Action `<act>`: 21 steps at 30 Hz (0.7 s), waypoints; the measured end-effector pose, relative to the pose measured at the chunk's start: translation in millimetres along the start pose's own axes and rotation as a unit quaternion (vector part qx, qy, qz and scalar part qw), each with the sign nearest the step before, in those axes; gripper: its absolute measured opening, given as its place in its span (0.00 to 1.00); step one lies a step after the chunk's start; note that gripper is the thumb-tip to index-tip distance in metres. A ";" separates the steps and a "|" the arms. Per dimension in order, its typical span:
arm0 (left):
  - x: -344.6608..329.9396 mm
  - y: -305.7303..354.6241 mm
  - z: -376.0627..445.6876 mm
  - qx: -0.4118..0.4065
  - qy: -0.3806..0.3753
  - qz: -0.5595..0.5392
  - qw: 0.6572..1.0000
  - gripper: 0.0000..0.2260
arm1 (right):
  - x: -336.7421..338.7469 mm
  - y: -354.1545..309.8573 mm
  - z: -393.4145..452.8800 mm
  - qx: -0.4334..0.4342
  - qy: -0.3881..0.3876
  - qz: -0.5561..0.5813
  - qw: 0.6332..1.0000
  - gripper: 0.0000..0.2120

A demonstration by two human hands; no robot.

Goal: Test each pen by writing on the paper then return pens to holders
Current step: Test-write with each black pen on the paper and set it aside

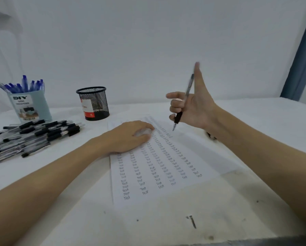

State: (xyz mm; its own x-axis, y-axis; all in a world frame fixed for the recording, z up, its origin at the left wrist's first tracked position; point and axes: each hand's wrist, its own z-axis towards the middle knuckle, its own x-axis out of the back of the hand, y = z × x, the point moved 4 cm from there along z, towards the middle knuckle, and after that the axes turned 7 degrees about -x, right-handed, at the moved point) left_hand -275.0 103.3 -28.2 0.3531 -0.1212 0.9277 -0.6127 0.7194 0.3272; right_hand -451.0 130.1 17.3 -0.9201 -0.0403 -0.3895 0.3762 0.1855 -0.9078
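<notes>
pen (183,103) gripped in right hand (191,105); upper end blurred.

Your right hand (193,105) held a black-grip pen (183,103) above the paper (159,164), tip down, thumb raised, fingers curled round the barrel. Your left hand (129,137) lay flat on the sheet's upper left part. Columns of handwritten words covered the page. A heap of black pens (31,137) lay left, beside a blue holder (30,107) of blue pens (24,85). A black mesh cup (93,103) stood nearby on the white table (255,110).
</notes>
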 end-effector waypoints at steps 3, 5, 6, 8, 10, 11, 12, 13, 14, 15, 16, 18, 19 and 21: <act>-0.5 -2.5 1.2 0.002 -0.016 0.035 0.999 0.19 | 5.8 0.4 4.8 0.020 0.029 -0.079 0.996 0.23; 3.8 -4.5 1.3 0.009 -0.021 0.072 0.997 0.26 | 7.9 4.2 5.4 0.002 0.025 -0.140 0.990 0.25; 6.0 -4.3 0.3 0.010 -0.025 0.087 0.996 0.30 | 9.7 6.7 4.9 -0.008 0.030 -0.180 0.983 0.29; 7.8 -4.7 -2.6 0.009 -0.025 0.105 0.994 0.32 | 11.0 12.5 4.1 -0.009 0.047 -0.259 0.965 0.31; 6.2 -6.1 -6.5 0.006 -0.016 0.100 0.995 0.32 | 8.4 17.5 4.9 0.032 0.051 -0.313 0.948 0.24; 4.4 -6.7 -8.3 0.004 -0.014 0.086 0.996 0.31 | 8.3 19.7 6.8 0.062 0.056 -0.326 0.942 0.18; 1.8 -7.9 -9.4 -0.001 -0.012 0.069 0.998 0.31 | 9.3 21.3 8.7 0.091 0.064 -0.334 0.936 0.13; -0.8 -8.2 -10.1 -0.007 -0.011 0.050 0.999 0.31 | 10.6 22.8 10.0 0.114 0.071 -0.340 0.931 0.09; -3.4 -8.6 -10.0 -0.014 -0.010 0.033 0.999 0.31 | 11.0 25.1 10.9 0.127 0.071 -0.344 0.928 0.06; -4.8 -7.9 -9.7 -0.021 -0.005 0.017 1.000 0.30 | 11.4 27.4 11.0 0.131 0.068 -0.346 0.927 0.04; -6.1 -8.0 -9.1 -0.026 -0.001 0.005 1.000 0.29 | 12.0 30.4 11.3 0.129 0.064 -0.343 0.928 0.04; -7.7 -9.1 -8.4 -0.029 0.006 -0.004 1.000 0.29 | 12.7 34.6 10.4 0.131 0.066 -0.323 0.935 0.06; -8.6 -10.7 -8.2 -0.026 0.006 -0.005 1.000 0.30 | 12.9 36.0 10.2 0.139 0.074 -0.314 0.936 0.08; -8.3 -12.0 -8.1 -0.022 0.006 -0.008 1.000 0.30 | 13.7 35.7 9.8 0.161 0.104 -0.309 0.931 0.13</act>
State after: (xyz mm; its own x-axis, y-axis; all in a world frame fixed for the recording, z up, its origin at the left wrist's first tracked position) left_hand -264.8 101.2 -41.3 0.3708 -0.1252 0.9202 -0.5748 0.7474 0.3333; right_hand -449.1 126.6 -22.0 -0.9603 0.1555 0.2316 -0.2506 -0.1164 -0.9611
